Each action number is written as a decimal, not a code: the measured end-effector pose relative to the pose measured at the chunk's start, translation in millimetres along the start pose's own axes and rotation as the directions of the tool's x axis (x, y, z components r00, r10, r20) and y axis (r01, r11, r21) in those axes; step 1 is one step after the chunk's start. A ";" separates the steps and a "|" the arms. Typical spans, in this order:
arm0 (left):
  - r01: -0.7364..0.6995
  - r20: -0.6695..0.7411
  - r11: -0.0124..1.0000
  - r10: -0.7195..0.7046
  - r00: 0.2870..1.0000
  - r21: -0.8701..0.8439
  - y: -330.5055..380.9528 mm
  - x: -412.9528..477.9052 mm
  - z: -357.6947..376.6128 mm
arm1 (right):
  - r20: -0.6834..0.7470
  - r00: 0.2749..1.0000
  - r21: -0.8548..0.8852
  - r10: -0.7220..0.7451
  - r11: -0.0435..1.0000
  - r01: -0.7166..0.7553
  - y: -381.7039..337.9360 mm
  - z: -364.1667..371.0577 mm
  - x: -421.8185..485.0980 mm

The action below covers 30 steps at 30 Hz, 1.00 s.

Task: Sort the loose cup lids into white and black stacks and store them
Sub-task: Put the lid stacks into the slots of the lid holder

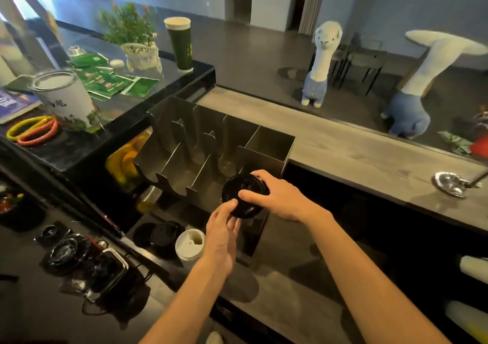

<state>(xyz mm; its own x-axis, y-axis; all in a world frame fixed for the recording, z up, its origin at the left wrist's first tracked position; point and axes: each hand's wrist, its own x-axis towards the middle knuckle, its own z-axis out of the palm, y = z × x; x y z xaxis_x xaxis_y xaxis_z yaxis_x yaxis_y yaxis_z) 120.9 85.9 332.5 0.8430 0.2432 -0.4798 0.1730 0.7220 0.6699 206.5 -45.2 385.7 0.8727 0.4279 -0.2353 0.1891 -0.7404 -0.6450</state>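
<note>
A stack of black cup lids (239,189) hangs in front of the steel lid holder (266,137), at its right-hand slot. My right hand (274,198) grips the stack from the right, thumb across the top lid. My left hand (223,234) reaches up from below, fingertips touching the stack's lower left rim. More black lids (161,234) lie on the counter below the holder. Beside them stands a stack of white lids (190,244). The holder's slots look empty.
Black lids or saucers (66,251) sit at lower left near a cabled device (111,272). The raised black counter holds a tin (63,98), a green cup (181,44), a plant (132,32) and leaflets. A grey ledge (356,153) runs right with a metal fitting (453,184).
</note>
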 end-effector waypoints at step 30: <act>0.153 -0.407 0.987 -0.162 0.899 -0.054 -23.1 18.0 44.8 | 0.380 0.916 -0.376 0.127 0.926 0.028 -0.7 -15.8 76.8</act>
<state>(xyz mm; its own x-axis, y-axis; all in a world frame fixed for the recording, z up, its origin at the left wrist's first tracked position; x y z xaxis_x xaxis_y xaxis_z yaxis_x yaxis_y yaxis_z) 154.9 44.6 333.8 0.5228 0.3651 -0.7703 0.2725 0.7847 0.5568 280.6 -20.0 379.6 0.6521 0.4950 -0.5742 0.3689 -0.8689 -0.3302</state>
